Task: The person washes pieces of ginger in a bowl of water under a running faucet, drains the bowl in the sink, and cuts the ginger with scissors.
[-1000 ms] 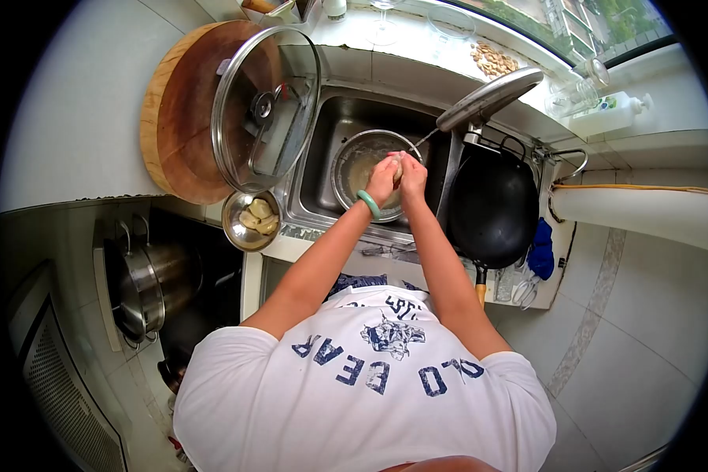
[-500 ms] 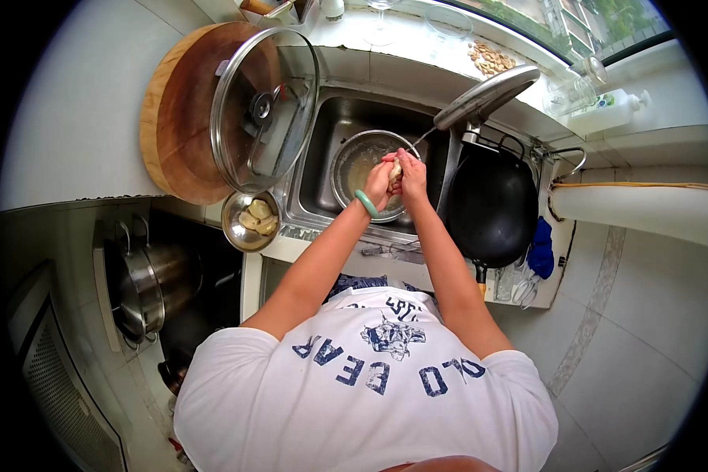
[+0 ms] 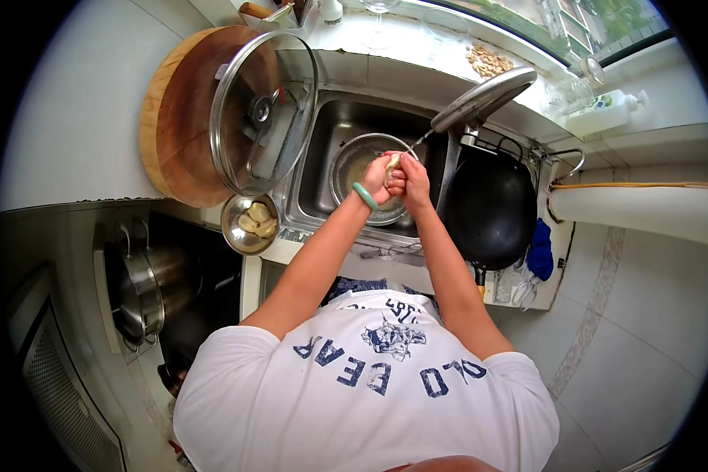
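My left hand (image 3: 377, 182), with a green bangle on its wrist, is closed around a pale, yellowish, lumpy piece of food (image 3: 392, 163) whose exact kind I cannot make out. My right hand (image 3: 414, 182) presses against it from the other side, fingers curled. Both hands are above a metal bowl (image 3: 337, 178) of cloudy water standing in the sink (image 3: 330, 126). A thin stream from the faucet (image 3: 480, 101) runs down beside the fingers. Left of the sink, a small steel bowl (image 3: 232, 233) holds several similar pale yellow pieces (image 3: 257, 221).
A glass lid (image 3: 311, 118) leans by a round wooden board (image 3: 182, 118) at the left. A black wok (image 3: 492, 206) stands right of the sink. Nuts or seeds (image 3: 489, 60) and a white pump bottle (image 3: 606, 112) are on the sill. Steel pots (image 3: 145, 287) sit lower left.
My hands have turned slightly and the pale piece now shows more at the top, between the thumbs. The bowls and the faucet stay where they were.
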Tool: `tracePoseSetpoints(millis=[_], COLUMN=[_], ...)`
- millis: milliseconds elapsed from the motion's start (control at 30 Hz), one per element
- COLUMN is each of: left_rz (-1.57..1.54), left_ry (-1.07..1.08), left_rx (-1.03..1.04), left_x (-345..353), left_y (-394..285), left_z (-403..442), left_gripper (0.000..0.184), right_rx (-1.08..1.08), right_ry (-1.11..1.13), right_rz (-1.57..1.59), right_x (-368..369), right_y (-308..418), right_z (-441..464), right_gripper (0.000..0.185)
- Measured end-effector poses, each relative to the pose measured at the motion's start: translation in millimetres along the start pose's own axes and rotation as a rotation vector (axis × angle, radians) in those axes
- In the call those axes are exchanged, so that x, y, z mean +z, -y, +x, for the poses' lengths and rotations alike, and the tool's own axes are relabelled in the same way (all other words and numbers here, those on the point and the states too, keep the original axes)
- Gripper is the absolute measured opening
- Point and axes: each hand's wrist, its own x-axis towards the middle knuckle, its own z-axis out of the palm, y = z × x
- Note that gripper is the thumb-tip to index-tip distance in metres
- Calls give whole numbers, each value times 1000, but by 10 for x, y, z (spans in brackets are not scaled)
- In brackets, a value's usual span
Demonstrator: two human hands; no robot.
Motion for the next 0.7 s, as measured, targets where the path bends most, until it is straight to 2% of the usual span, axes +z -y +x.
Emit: tracePoseSetpoints(millis=[100, 200, 333, 367, 433, 533, 633, 700], left_rz=[66, 129, 251, 251, 247, 221, 202, 352], left_ry=[71, 21, -81, -81, -171, -185, -159, -210], left_rx=[-50, -57, -106, -106, 7, 45, 98, 215], left_x=[-40, -19, -14, 3, 46, -46, -85, -95], left_y=[-97, -144, -153, -129, -43, 55, 82, 89], left_z=[68, 73, 122, 137, 149, 210, 198, 185], left_gripper=[25, 26, 27, 27, 27, 26, 24, 24], right_rx=[-112, -180, -128, -95, -59, -41, 60, -57], right_ry=[31, -35, -66, -132, -199, -234, -154, -68], right_rz=[-57, -143, -123, -120, -114, -180, -23, -164], right_x=[38, 53, 69, 76, 69, 7, 7, 2], right_y=[2, 14, 59, 79, 63, 46, 55, -14], right_z=[-35, 16, 71, 71, 96, 157, 138, 96], right_gripper=[21, 21, 20, 20, 20, 25, 25, 26])
